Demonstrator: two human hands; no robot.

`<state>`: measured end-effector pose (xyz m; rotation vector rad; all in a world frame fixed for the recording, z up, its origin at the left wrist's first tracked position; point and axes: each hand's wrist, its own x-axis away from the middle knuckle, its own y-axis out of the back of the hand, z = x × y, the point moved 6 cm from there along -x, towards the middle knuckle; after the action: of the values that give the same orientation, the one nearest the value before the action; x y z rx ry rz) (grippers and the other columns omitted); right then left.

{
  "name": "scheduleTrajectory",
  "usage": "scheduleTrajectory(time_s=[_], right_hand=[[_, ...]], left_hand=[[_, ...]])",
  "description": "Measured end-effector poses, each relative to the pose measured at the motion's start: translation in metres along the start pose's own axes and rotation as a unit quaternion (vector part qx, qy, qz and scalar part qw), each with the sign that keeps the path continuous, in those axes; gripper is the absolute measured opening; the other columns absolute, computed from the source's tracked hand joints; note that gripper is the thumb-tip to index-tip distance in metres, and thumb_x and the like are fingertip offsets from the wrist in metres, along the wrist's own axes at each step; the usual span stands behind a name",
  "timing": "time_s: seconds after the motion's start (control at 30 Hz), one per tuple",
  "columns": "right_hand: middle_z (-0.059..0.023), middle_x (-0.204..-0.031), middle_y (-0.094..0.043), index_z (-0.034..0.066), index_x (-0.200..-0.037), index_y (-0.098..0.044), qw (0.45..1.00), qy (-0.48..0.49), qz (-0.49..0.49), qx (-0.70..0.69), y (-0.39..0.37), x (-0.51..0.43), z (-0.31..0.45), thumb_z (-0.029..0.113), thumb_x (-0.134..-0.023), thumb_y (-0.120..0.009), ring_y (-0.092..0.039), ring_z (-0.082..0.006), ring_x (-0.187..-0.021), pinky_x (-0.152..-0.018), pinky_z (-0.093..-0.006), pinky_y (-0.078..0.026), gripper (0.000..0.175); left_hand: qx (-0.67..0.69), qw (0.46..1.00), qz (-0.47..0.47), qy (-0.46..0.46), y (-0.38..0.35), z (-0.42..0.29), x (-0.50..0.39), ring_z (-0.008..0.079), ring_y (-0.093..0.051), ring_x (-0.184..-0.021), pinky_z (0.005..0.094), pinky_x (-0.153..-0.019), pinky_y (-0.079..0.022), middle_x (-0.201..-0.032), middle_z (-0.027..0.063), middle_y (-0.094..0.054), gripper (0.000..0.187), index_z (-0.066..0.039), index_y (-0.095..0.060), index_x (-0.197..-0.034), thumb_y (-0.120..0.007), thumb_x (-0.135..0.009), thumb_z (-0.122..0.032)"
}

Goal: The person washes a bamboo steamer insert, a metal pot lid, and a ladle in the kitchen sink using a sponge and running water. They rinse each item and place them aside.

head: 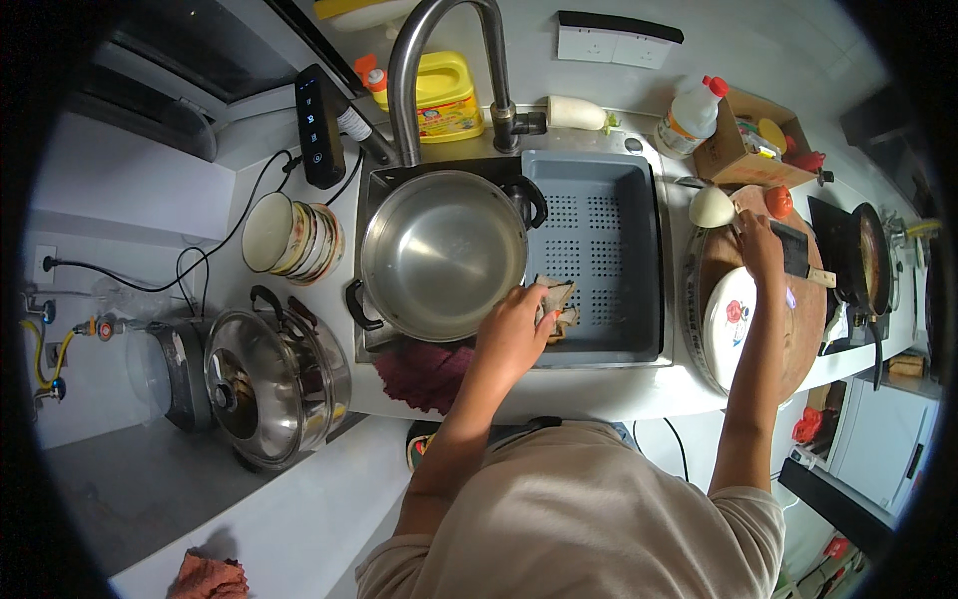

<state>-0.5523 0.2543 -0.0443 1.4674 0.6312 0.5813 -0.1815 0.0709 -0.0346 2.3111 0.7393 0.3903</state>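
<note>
My left hand (513,333) is over the right rim of a wide steel pot (441,254) in the sink. Its thumb and fingers are around some crumpled grey-brown pieces (555,296), whose kind I cannot make out, above a grey perforated drain basket (572,239). My right hand (760,243) reaches over a round wooden cutting board (804,329), fingertips beside a white round vegetable (711,207). A cleaver (793,247) with a pale wooden handle lies right by that hand. Whether those fingers grip anything is hidden. A white lid with a flower print (726,322) sits under my right forearm.
A steel faucet (408,82) arches behind the pot. Stacked bowls (288,236) and a lidded steamer pot (262,389) stand left. A dark red cloth (426,374) lies at the sink's front. Right are a tomato (778,201), a cardboard box (748,168) and a frying pan (868,262).
</note>
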Motion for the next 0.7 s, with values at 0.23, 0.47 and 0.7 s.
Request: scheduleTrajectory(time_s=[0.23,0.47,0.7], right_hand=[[-0.0158,-0.1,-0.055,0.0091,-0.107,-0.055,0.985,0.092,-0.109,-0.094,0.086,0.016,0.107,0.012,-0.084,-0.054,-0.058,-0.035,-0.09,-0.075,-0.0404,-0.046,0.023],[-0.0079,-0.095,-0.051,0.0056,-0.105,-0.055,0.906,0.136,0.069,-0.396,0.091,0.052,0.249,0.01,-0.085,-0.055,-0.054,-0.0232,-0.09,-0.079,-0.0304,-0.043,0.02],[-0.0114,-0.093,-0.049,0.0047,-0.105,-0.055,0.858,0.224,0.104,-0.451,0.08,0.084,0.334,-0.004,-0.08,-0.06,-0.054,-0.0292,-0.085,-0.076,-0.0347,-0.045,0.027]], left_hand=[[0.144,0.989,0.003,-0.022,0.013,0.003,-0.004,0.0267,-0.06,-0.079,0.0347,-0.07,-0.049,-0.089,0.0139,-0.057,0.028,-0.004,-0.053,-0.106,-0.064,-0.082,-0.013],[0.487,0.87,-0.069,0.034,0.042,0.015,-0.012,0.0174,-0.049,-0.11,0.0328,-0.094,-0.04,-0.119,0.0097,-0.051,0.047,-0.006,-0.04,-0.129,-0.058,-0.091,-0.026],[0.603,0.781,-0.159,0.04,0.086,0.046,0.0,0.0157,-0.051,-0.11,0.0379,-0.096,-0.039,-0.119,0.0042,-0.054,0.041,-0.009,-0.044,-0.122,-0.062,-0.088,-0.021]])
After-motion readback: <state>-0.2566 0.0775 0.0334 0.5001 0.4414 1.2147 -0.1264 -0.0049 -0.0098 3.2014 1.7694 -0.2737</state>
